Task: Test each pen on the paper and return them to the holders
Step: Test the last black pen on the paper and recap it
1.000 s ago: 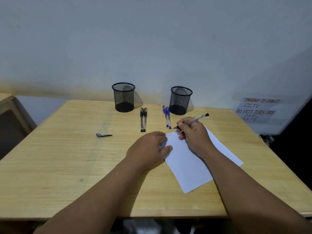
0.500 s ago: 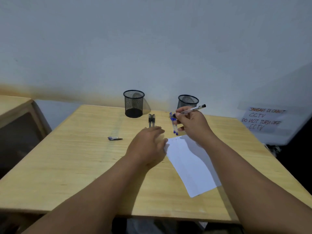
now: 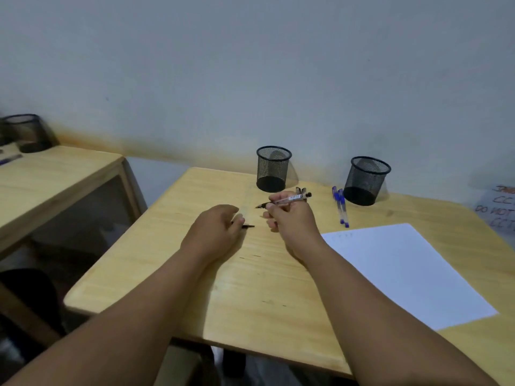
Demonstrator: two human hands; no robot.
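My right hand [image 3: 292,221] grips an uncapped black-ink pen [image 3: 287,201], its tip pointing left above the wooden table [image 3: 195,274]. My left hand [image 3: 217,232] lies just left of it, fingers curled over a small black pen cap [image 3: 249,226] whose end sticks out on the table. Two black pens [image 3: 301,190] lie mostly hidden behind my right hand. Two blue pens [image 3: 340,207] lie beside the right mesh holder [image 3: 367,179]. The left mesh holder [image 3: 273,168] stands at the back. The white paper [image 3: 404,274] lies to the right, faint marks at its top corner.
A second wooden table [image 3: 55,179] stands to the left with another mesh holder [image 3: 26,132] and a pen [image 3: 11,158] on it. A gap separates the two tables. A handwritten sign [image 3: 498,210] hangs on the wall at far right.
My right hand lifted the pen off the paper and carried it left. My left hand left the paper and moved onto the pen cap. The view swung left.
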